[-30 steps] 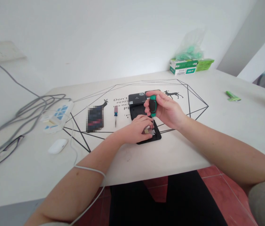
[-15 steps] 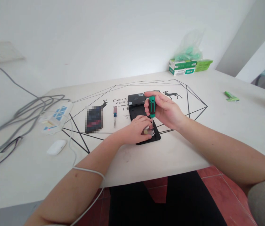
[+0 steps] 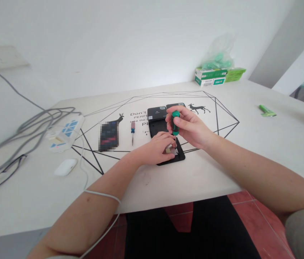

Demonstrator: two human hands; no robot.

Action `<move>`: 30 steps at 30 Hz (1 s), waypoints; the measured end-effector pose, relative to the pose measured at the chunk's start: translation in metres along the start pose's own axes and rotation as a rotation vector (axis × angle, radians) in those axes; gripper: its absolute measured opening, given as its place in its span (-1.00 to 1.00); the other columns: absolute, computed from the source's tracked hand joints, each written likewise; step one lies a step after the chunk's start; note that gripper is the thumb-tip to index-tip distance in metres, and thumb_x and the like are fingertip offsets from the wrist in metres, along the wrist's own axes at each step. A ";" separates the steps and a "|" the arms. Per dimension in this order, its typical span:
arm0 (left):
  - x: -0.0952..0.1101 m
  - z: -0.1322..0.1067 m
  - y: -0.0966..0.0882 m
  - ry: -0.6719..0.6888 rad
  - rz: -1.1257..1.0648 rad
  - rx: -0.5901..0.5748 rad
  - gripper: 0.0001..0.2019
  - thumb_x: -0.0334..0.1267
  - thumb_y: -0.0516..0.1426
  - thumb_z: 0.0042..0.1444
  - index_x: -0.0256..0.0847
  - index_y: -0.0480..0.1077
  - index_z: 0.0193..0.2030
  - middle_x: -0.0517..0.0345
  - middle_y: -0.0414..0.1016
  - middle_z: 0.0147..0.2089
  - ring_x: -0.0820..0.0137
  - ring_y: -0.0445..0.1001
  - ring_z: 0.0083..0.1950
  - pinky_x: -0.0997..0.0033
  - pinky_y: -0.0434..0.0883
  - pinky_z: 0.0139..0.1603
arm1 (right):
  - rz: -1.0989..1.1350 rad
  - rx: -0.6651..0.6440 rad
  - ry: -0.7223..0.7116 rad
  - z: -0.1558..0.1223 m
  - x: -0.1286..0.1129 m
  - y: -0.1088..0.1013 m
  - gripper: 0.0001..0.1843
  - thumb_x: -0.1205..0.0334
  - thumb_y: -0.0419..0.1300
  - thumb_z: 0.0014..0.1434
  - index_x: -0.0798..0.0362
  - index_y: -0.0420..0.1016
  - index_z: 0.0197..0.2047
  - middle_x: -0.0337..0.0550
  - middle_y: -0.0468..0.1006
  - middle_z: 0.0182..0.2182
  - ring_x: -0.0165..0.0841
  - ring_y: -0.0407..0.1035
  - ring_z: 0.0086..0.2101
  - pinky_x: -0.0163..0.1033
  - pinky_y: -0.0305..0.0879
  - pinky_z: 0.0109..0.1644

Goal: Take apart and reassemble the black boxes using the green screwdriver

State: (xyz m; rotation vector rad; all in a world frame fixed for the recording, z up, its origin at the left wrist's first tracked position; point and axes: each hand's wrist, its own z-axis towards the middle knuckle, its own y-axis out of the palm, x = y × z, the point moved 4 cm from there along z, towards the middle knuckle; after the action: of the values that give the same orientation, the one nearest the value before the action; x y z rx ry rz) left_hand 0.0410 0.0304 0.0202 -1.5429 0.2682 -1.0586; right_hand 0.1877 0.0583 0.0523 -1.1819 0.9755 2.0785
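My right hand (image 3: 189,126) grips the green and black handle of a screwdriver (image 3: 176,124). It stands nearly upright, its thin shaft pointing down at a black plastic housing (image 3: 180,157) on the table. Lower and to the left, my left hand (image 3: 158,148) rests over that housing. Its thumb and fingers are curled around a small silvery metal plate (image 3: 171,150), partly hidden under them. The screwdriver's tip meets the area at the plate's edge; exact contact is too small to tell. Beyond my hands lie two black device parts with labels, the nearer one a black cover (image 3: 156,113).
A second screwdriver (image 3: 132,133) lies left of the housing, near tiny dark bits. Further left are a blurred-out object (image 3: 108,136), a white earbud case (image 3: 66,167), a power strip (image 3: 68,133) and coiled cables. Green boxes (image 3: 211,76) stand at the back. A white cable crosses my left forearm.
My right fingers have shifted on the screwdriver's handle, which appears turned. My left hand stays on the housing. The whole view has shifted slightly.
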 end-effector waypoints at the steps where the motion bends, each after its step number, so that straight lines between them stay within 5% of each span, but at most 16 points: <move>1: 0.000 0.000 0.000 -0.001 -0.002 0.002 -0.84 -0.20 0.25 0.22 -0.14 0.46 -0.09 -0.05 0.52 0.13 -0.01 0.27 0.37 -0.07 0.32 0.39 | 0.006 -0.004 0.009 0.000 0.000 0.000 -0.62 0.05 0.46 0.19 -0.11 0.54 0.03 -0.26 0.54 -0.18 -0.44 0.47 -0.31 -0.33 0.40 -0.33; 15: -0.001 0.000 0.000 0.015 0.005 0.006 -0.85 -0.22 0.26 0.22 -0.13 0.45 -0.10 -0.02 0.51 0.12 0.04 0.30 0.35 -0.01 0.30 0.39 | 0.029 0.037 0.075 0.000 -0.002 -0.003 -0.59 -0.01 0.39 0.23 0.00 0.59 0.07 -0.23 0.54 -0.34 -0.36 0.44 -0.33 -0.23 0.41 -0.23; 20: 0.001 -0.001 -0.001 0.002 -0.004 0.000 -0.85 -0.21 0.26 0.23 -0.14 0.45 -0.10 -0.04 0.51 0.12 0.02 0.30 0.35 -0.02 0.31 0.38 | 0.113 0.009 0.090 0.001 -0.002 -0.002 -0.55 -0.01 0.38 0.25 -0.13 0.48 0.15 -0.25 0.62 -0.23 -0.35 0.50 -0.29 -0.20 0.45 -0.18; 30: -0.001 0.000 0.001 0.024 0.014 0.011 -0.84 -0.19 0.26 0.22 -0.12 0.45 -0.10 -0.03 0.52 0.13 0.03 0.31 0.38 -0.03 0.28 0.42 | 0.076 0.067 0.021 0.003 -0.002 -0.005 -0.63 -0.09 0.40 0.22 -0.11 0.51 -0.02 -0.23 0.58 -0.13 -0.35 0.49 -0.22 -0.24 0.49 -0.21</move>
State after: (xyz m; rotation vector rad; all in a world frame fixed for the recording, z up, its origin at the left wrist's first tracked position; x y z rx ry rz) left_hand 0.0407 0.0307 0.0189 -1.5174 0.2888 -1.0661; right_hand 0.1907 0.0639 0.0533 -1.1513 1.1074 2.0782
